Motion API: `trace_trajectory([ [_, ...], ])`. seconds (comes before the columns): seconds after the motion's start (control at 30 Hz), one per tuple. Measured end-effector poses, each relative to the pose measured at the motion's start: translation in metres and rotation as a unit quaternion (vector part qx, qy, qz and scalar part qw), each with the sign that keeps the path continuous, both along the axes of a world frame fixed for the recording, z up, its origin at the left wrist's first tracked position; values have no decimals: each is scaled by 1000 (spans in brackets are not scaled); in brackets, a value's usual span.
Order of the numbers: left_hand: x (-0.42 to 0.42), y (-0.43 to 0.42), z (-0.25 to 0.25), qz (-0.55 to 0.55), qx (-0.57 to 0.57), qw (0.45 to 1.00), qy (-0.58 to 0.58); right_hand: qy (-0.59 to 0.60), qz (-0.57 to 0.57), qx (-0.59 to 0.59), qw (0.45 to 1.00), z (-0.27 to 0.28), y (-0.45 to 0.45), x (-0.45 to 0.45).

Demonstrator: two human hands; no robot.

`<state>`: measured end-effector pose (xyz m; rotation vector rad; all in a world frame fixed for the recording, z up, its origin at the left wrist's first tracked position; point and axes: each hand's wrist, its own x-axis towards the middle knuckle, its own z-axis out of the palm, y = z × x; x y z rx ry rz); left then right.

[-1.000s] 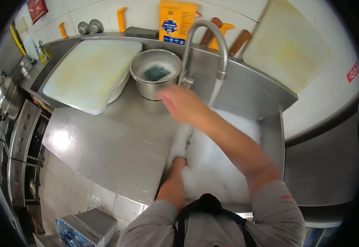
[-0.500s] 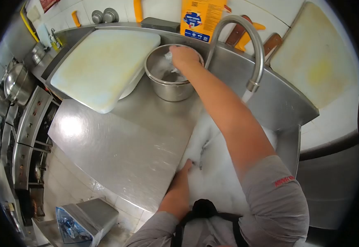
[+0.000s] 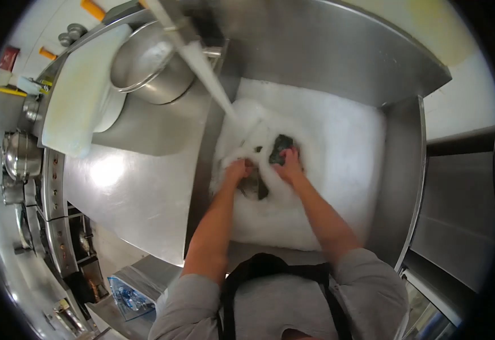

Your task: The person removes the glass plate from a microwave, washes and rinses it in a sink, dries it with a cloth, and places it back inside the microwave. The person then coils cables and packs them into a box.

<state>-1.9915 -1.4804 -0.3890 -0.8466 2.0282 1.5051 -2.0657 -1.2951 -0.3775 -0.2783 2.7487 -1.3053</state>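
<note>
"How many hands?"
"Two; the right hand [image 3: 290, 165] has fingers pinching one dark-green scrubber [image 3: 280, 146] amid foam [image 3: 344, 153], nearer the sink [image 3: 400, 175]'s left edge."
"The left hand [image 3: 239, 169]?"
"Its fingers? Can't tell."

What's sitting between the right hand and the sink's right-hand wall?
Only white foam shows between the right hand and the sink's right-hand wall in the head view; anything beneath the foam is hidden.
</note>
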Motion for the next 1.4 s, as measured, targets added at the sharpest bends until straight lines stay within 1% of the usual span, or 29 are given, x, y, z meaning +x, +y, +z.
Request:
trace_trajectory([
  [0.03,2,2,-5,9,-1,1000,14,-67,-64,11,996,-21,-14,6],
  [0.07,2,14,23,-76,-161,983,46,-133,-126,22,983,-33,-25,10],
  [0.1,1,27,54,-142,-331,931,58,-90,-76,13,993,-34,-33,14],
  [0.2,2,25,49,-192,-438,877,48,76,38,-51,995,-1,-44,28],
  [0.27,6,25,37,-233,-460,856,5,221,88,-126,963,26,-31,62],
  [0.3,5,24,31,-254,-471,845,-13,129,78,-146,978,0,-16,71],
  [0.37,7,24,18,-170,-393,903,24,-55,56,-184,980,-76,16,83],
  [0.4,4,25,21,-189,-389,902,9,-161,35,-164,973,-93,32,79],
  [0.43,2,27,23,-209,-384,899,-6,-260,19,-116,958,-97,46,66],
  [0.5,-20,41,56,-366,-436,817,-95,-359,14,-26,933,-93,47,39],
  [0.53,-16,42,55,-299,-439,847,-18,-378,20,12,925,-84,37,25],
  [0.57,-10,42,55,-229,-438,868,58,-364,32,55,929,-74,23,15],
  [0.63,-8,43,49,-153,-497,827,213,-257,56,113,958,-48,-11,0],
  [0.67,-13,40,40,-148,-557,765,289,-52,77,73,993,-21,-21,3],
  [0.7,-15,38,35,-142,-609,693,360,169,81,73,980,8,-31,6],
  [0.77,-12,37,37,-68,-455,820,341,283,114,29,952,28,-30,-2],
  [0.8,-12,35,38,-29,-371,869,326,223,92,-26,970,19,-33,-13],
  [0.83,-11,28,27,-22,-331,895,298,166,65,-83,980,10,-36,-24],
  [0.87,-7,20,5,-12,-289,919,268,-16,0,-169,985,-22,-39,-43],
  [0.93,-10,25,17,17,-219,954,206,-68,-63,-145,985,-21,-40,-59],
  [0.97,-15,31,30,35,-191,965,179,52,-42,-83,994,-13,-41,-48],
  [1.0,-20,31,37,1,-254,940,228,176,-19,-20,984,4,-42,-30],
  [1.03,-25,32,44,-28,-323,906,272,196,38,-34,979,19,-40,-4],
  [1.1,-25,25,35,-185,-587,642,457,201,121,-52,971,22,-36,12],
  [1.17,-15,37,23,-16,-391,869,304,172,174,-60,968,5,-23,12],
  [1.2,-17,41,26,69,-273,936,212,164,158,-35,973,2,-25,5],
  [1.3,-15,41,36,50,-259,939,220,123,113,42,985,-9,-35,-10],
  [1.37,-19,44,33,26,-326,921,211,106,85,96,986,-7,-40,-20],
  [1.4,-20,44,32,14,-361,909,207,112,96,19,989,7,-42,0],
])
